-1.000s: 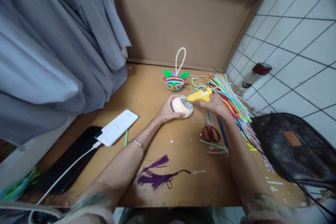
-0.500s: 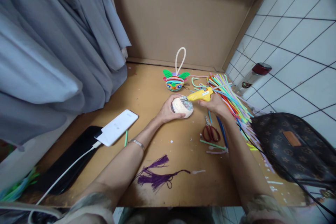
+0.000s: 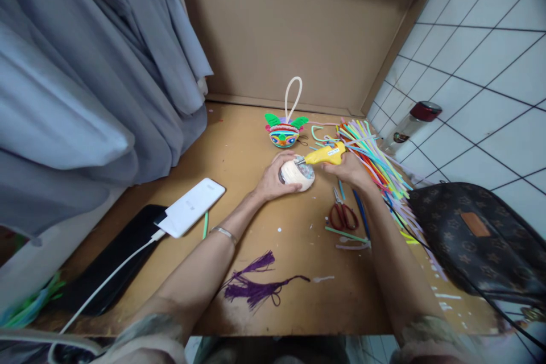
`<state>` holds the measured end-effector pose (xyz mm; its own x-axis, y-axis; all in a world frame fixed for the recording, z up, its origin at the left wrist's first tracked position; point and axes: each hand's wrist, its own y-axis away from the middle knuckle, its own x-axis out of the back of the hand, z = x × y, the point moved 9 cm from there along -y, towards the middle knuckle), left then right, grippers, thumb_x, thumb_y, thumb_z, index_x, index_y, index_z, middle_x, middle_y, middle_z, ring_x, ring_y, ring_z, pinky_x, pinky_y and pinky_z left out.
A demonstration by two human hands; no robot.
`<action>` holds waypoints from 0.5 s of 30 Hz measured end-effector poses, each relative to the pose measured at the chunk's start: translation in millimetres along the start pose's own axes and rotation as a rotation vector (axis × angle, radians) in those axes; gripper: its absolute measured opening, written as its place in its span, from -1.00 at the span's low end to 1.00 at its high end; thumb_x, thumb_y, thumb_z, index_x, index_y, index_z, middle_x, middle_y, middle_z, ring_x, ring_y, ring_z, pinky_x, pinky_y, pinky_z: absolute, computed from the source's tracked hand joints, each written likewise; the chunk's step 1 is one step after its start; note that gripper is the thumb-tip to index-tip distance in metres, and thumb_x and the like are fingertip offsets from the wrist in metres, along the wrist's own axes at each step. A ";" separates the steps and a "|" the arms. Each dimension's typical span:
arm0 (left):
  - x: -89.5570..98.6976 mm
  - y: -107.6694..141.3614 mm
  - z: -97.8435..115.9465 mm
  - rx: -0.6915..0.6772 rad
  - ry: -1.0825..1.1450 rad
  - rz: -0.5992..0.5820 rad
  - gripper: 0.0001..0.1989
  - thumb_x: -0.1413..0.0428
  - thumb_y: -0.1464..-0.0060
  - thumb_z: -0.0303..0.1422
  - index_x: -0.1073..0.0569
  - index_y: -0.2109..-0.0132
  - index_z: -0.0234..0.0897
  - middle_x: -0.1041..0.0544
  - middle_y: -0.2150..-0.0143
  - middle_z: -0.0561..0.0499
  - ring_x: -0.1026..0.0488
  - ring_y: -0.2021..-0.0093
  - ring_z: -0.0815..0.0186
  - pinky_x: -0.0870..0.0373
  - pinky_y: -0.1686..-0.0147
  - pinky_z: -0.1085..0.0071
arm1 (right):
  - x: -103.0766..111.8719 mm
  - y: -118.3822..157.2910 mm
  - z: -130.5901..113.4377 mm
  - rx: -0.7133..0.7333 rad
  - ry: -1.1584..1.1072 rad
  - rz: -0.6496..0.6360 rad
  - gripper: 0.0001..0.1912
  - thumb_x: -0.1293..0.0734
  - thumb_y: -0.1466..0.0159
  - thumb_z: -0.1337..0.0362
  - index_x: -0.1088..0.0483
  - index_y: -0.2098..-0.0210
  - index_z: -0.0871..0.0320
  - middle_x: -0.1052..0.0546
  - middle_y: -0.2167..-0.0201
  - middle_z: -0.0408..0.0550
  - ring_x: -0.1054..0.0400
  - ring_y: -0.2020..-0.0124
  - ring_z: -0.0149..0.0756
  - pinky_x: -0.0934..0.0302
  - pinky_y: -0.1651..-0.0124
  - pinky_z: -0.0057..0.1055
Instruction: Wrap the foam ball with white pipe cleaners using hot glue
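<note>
Between the thumb and fingers of my left hand (image 3: 275, 178) is a rounded ball (image 3: 298, 177), partly wrapped in cream strips, with a greyish patch showing on its right side. My right hand (image 3: 347, 168) is closed around the handle of a yellow hot glue gun (image 3: 326, 153). Its metal nozzle points left and meets the top of the ball. Just behind stands a colourful animal-head ornament (image 3: 284, 135) with green ears and a white loop. Red-handled scissors (image 3: 342, 216) lie on the table near my right forearm.
Many coloured pipe cleaners (image 3: 375, 159) are heaped at the right, beside a brown patterned bag (image 3: 478, 233) and a red-lidded bottle (image 3: 412, 125). Purple tassels (image 3: 256, 290) lie in front. At left, a white phone (image 3: 194, 207) is plugged into a cable. A cardboard panel (image 3: 298, 28) stands behind.
Almost nothing differs. The ball has turned or shifted very slightly in my left hand, while the glue gun's nozzle stays at its top.
</note>
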<state>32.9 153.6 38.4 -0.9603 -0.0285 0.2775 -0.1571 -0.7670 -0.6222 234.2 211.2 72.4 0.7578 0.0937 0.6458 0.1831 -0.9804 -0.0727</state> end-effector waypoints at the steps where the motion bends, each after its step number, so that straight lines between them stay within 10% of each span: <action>1: 0.1 0.0 0.9 -0.012 -0.007 0.000 -0.28 -0.44 0.23 -0.16 -0.42 -0.10 -0.20 -0.43 -0.24 -0.25 -0.36 -0.31 -0.11 -0.23 -0.31 -0.14 | 0.0 -0.1 0.0 -0.002 0.005 -0.001 -0.77 -0.43 0.02 0.20 -0.49 0.36 0.16 -0.60 0.39 -0.08 -0.42 0.36 -0.28 -0.28 0.32 -0.42; 15: 0.5 6.2 9.5 -0.171 -0.186 0.030 -0.34 -0.37 0.09 -0.09 -0.44 -0.13 -0.22 -0.46 -0.22 -0.26 -0.47 -0.22 -0.04 -0.39 -0.21 -0.08 | -0.1 0.6 -1.1 -0.012 0.014 -0.025 -0.78 -0.42 0.03 0.19 -0.49 0.39 0.16 -0.58 0.44 -0.11 -0.40 0.41 -0.28 -0.22 0.39 -0.43</action>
<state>33.7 142.7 41.7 -0.9085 -0.1793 0.3774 -0.1813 -0.6447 -0.7426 233.6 210.4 73.2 0.7440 0.1158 0.6581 0.1943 -0.9798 -0.0472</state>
